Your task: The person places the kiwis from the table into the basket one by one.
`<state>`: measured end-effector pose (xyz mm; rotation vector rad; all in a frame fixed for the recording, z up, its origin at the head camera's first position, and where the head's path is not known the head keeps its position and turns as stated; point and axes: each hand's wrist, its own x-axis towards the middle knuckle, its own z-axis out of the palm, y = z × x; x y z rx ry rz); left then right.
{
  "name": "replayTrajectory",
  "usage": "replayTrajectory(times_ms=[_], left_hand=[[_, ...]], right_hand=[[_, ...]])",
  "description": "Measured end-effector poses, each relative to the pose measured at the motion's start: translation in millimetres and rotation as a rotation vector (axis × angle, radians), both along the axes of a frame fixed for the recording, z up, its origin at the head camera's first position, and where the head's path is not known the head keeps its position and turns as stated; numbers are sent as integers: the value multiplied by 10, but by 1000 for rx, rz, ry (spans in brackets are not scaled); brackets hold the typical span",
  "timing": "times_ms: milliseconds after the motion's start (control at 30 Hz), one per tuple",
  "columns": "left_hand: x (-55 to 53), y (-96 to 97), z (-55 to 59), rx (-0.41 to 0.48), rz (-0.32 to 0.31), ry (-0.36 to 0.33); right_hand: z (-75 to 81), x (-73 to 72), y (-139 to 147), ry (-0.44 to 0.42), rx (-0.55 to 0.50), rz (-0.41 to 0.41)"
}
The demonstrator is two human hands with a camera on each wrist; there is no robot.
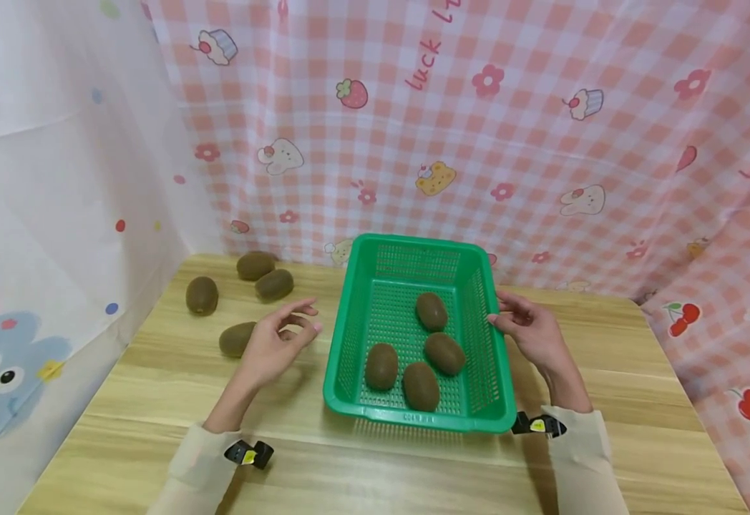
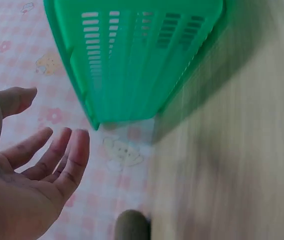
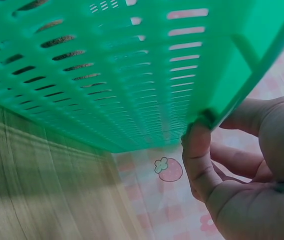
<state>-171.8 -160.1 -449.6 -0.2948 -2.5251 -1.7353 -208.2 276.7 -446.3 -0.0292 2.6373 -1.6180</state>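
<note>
A green plastic basket point(image 1: 417, 418) with slotted walls holds several brown kiwis, one kiwi point(image 1: 431, 312) lying toward its back right. My right hand point(image 1: 529, 325) pinches the basket's right rim, thumb over the edge and fingers against the outer wall, as the right wrist view also shows. My left hand point(image 1: 280, 343) is apart from the basket's left side, fingers loosely bent with nothing between them. Just beyond that hand lies a kiwi point(image 1: 235, 340), partly hidden by it. Farther back are a kiwi point(image 1: 202, 295) on the left and two touching ones, a kiwi point(image 1: 255, 265) and another kiwi point(image 1: 275, 285).
Everything rests on a light wood-grain table point(image 1: 375, 472). A pink checked cloth point(image 1: 388, 143) with printed cartoons hangs behind its back edge, and a white printed curtain point(image 1: 79, 179) hangs at the left. Each wrist wears a black strap-on camera.
</note>
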Motion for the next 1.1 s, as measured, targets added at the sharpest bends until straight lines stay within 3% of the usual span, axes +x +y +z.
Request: replayTrajectory(times_ms=[200, 367, 667, 867, 1100], left_hand=[[-21, -158, 37, -155, 23, 142], [-31, -294, 23, -248, 38, 183], [-45, -569, -67, -357, 110, 152], [-43, -745, -157, -405, 159, 176], [-37, -903, -278, -437, 132, 102]], right_hand=[[-6, -1, 2, -13, -13, -5], [11, 12, 1, -17, -26, 0], [29, 16, -5, -31, -18, 9], [38, 18, -9, -23, -44, 18], [34, 24, 0, -31, -45, 18]])
